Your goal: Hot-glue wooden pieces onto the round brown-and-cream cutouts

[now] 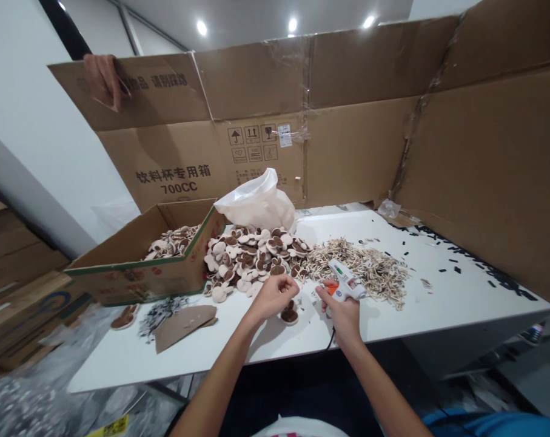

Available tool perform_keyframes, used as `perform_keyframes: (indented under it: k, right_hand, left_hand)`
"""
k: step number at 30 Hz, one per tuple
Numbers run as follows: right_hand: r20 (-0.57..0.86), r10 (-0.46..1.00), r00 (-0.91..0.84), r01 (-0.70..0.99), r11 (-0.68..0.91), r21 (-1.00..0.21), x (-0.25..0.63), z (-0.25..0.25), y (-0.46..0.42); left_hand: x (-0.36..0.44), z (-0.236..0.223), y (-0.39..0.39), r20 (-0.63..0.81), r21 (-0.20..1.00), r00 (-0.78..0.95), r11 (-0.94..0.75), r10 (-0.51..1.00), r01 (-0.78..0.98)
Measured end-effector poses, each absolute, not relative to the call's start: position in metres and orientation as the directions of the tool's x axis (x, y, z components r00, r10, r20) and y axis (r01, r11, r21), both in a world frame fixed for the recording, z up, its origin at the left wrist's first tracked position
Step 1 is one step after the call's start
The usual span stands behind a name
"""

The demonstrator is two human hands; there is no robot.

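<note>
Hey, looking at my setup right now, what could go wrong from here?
The dark cord at the edge of the table might snag and tug the glue gun in your right hand. The gun is also right by the loose pale strips, so stray glue could stick some together.

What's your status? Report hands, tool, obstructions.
Right hand holding white glue gun. Left hand fingers bunched by brown-and-white piece; any grip unclear. Heaped pieces crowd close beyond left hand.
</note>
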State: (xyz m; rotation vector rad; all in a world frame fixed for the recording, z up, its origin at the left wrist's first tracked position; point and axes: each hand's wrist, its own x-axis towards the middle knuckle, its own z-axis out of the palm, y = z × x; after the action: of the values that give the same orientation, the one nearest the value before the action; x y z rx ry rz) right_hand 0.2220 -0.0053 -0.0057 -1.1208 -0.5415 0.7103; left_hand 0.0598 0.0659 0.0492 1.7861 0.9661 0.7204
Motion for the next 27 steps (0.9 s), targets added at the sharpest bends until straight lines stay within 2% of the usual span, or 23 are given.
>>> perform_keyframes:
  k: [5,11,19,23,27]
  right_hand:
    - [0.052,0.747,0.662,-0.236,0.275,-0.932,0.221,-0.005,-0.007]
    - [0.053,0.743,0.668,-0.232,0.275,-0.933,0.222,-0.008,-0.007]
    - [0.044,0.763,0.645,-0.262,0.274,-0.925,0.221,-0.004,-0.008]
    - [0.055,0.779,0.624,-0.264,0.277,-0.924,0.221,-0.004,-0.008]
    - [0.071,0.807,0.587,-0.267,0.276,-0.924,0.222,-0.008,-0.006]
  left_hand:
    - [0.068,0.047,0.065,0.088,0.884,0.506,-0.302,0.858,0.357]
    - [0.08,0.047,0.07,0.094,0.698,0.499,-0.415,0.861,0.584]
    - [0.083,0.05,0.089,0.077,0.591,0.564,-0.493,0.822,0.638]
    - [0.083,0.062,0.095,0.128,0.605,0.62,-0.556,0.774,0.57]
    - [0.084,0.072,0.095,0.094,0.76,0.737,-0.527,0.669,0.381]
